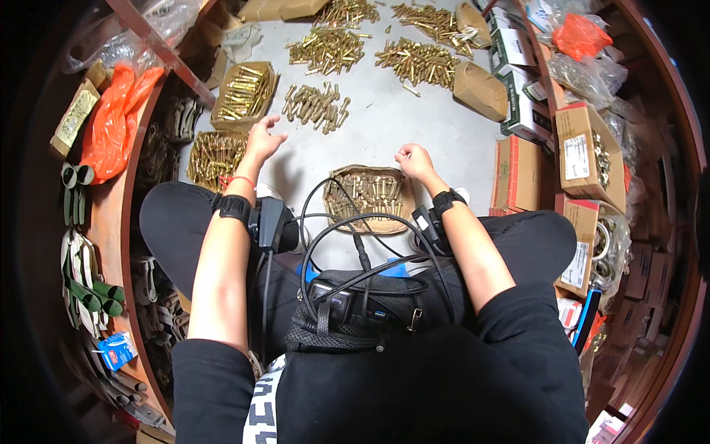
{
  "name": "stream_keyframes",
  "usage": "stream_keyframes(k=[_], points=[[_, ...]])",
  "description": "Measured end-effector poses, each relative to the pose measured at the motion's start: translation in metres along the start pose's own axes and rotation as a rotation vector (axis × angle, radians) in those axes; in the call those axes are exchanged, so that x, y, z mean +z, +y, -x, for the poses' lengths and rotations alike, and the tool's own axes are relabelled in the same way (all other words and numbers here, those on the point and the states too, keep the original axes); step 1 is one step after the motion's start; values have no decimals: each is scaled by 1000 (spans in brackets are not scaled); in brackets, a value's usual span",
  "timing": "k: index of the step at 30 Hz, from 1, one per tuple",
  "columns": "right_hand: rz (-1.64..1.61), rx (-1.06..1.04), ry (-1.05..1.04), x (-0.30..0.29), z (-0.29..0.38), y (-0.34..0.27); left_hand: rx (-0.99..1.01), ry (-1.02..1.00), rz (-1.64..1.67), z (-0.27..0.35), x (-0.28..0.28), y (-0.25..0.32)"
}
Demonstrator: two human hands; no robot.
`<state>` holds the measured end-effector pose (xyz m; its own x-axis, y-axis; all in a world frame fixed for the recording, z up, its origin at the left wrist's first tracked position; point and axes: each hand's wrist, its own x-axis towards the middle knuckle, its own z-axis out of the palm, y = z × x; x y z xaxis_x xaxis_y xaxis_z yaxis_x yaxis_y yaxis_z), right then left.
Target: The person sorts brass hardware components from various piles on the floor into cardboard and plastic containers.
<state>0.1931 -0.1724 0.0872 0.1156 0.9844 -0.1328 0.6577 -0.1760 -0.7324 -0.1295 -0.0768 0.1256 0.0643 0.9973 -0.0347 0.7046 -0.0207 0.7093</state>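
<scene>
My left hand (265,140) is raised with its fingers apart and nothing in it. It is nearest to an open cardboard box of yellow-plated bolts (244,93) and, to its right, a loose pile of bolts (317,106). A second box of bolts (216,161) lies partly behind my left forearm. My right hand (416,162) hovers by the upper right corner of a worn cardboard box (409,213), its fingers curled inward; whether they hold anything is hidden. Duller bolts (366,194) fill that box, some in rows. Black cables cross in front of it.
More bolt piles (327,50) (419,64) spread over the grey floor (366,127). Shelves (111,222) flank both sides. Cardboard cartons (516,175) and green-and-white boxes (524,102) stand at right. A cabled waist pouch (338,333) sits on my lap.
</scene>
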Motion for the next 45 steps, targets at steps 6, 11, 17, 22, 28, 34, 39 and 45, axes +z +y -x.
stream_keyframes(k=[6,11,17,22,28,34,39,45], points=[[-254,130,234,-36,5,15,-64,-80,111,4,-7,-4],[-169,305,127,-50,17,-6,-36,-25,85,12,-11,2],[-165,221,89,-48,18,17,-201,-201,-27,20,-20,23],[-168,322,-31,-49,20,27,-69,-127,98,25,-12,13],[-146,301,-10,-50,19,20,-64,-228,112,20,-16,7],[-156,290,-18,-47,14,24,-54,-208,148,13,-11,3],[-89,160,-7,-73,-9,23,-61,-233,139,15,-8,12],[223,-376,298,-216,-44,-61,-80,-240,231,24,-16,22]])
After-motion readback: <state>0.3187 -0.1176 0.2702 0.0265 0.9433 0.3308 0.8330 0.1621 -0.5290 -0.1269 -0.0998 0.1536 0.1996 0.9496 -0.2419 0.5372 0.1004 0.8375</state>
